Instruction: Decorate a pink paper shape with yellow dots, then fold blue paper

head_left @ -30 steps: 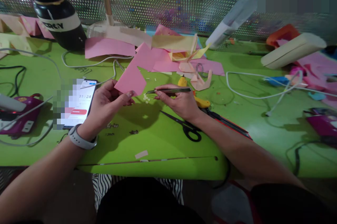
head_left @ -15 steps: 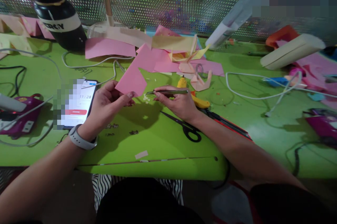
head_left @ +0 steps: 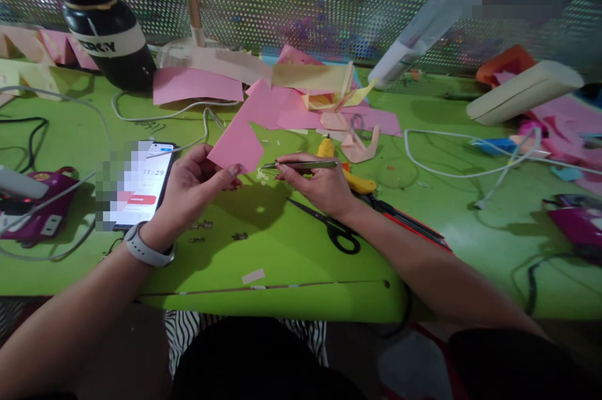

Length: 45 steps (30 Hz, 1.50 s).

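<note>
Pink paper (head_left: 241,148) and tweezers (head_left: 313,165) were held over a green table (head_left: 301,265).
A lit phone (head_left: 153,190) lay beside the left hand (head_left: 192,185), whose thumb and fingers pinched the paper's lower left edge; pale scraps (head_left: 263,177) lay by the tweezers' tips, too small to tell if one was gripped; the right hand (head_left: 324,190) pinched the tweezers, and black scissors (head_left: 332,221) lay just beside its wrist.

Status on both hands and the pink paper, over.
Left hand pinching pink paper. Right hand holding tweezers, tips by pale scraps. Scissors lying close to right hand.
</note>
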Tool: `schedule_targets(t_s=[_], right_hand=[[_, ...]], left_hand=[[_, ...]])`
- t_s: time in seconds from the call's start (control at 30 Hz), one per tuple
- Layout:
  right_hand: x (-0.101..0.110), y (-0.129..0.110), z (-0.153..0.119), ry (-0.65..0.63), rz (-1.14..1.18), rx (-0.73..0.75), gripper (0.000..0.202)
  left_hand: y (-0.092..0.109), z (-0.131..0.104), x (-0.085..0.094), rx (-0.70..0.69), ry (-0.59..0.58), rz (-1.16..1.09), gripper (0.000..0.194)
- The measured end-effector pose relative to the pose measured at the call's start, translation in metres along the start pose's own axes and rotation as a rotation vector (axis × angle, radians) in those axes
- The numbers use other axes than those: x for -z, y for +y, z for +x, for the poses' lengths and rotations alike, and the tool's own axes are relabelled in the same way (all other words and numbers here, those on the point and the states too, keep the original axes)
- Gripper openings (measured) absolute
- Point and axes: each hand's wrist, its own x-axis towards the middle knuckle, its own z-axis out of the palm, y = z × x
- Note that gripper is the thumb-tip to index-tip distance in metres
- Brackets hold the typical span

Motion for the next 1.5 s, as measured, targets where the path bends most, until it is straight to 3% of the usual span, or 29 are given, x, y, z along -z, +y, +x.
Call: schedule_targets(t_s=[0.43, 0.8, 1.0, 1.13, 1.33, 1.5], right_hand=[[-0.004, -0.009, -0.003, 0.02, -0.106, 0.094, 0.018], [-0.002, -0.001, -0.002, 0.009, -0.043, 0.059, 0.022], [-0.002, -0.003, -0.003, 0.033, -0.107, 0.135, 0.018], [0.004, -0.01, -0.003, 0.03, -0.257, 0.296, 0.015], [0.024, -0.041, -0.005, -0.102, -0.615, 0.816, 0.017], [0.034, -0.068, -0.023, -0.171, -0.725, 0.94, 0.022]], left_hand=[[0.0, -0.001, 0.0, 0.013, 0.022, 0.058, 0.023], [0.002, 0.0, -0.001, 0.02, 0.012, 0.057, 0.021], [0.0, 0.0, -0.001, 0.026, 0.001, 0.038, 0.021], [0.001, 0.0, -0.001, 0.031, 0.001, 0.056, 0.022], [0.003, 0.001, 0.0, 0.058, -0.024, 0.06, 0.019], [0.002, 0.001, 0.001, 0.063, -0.037, 0.054, 0.02]])
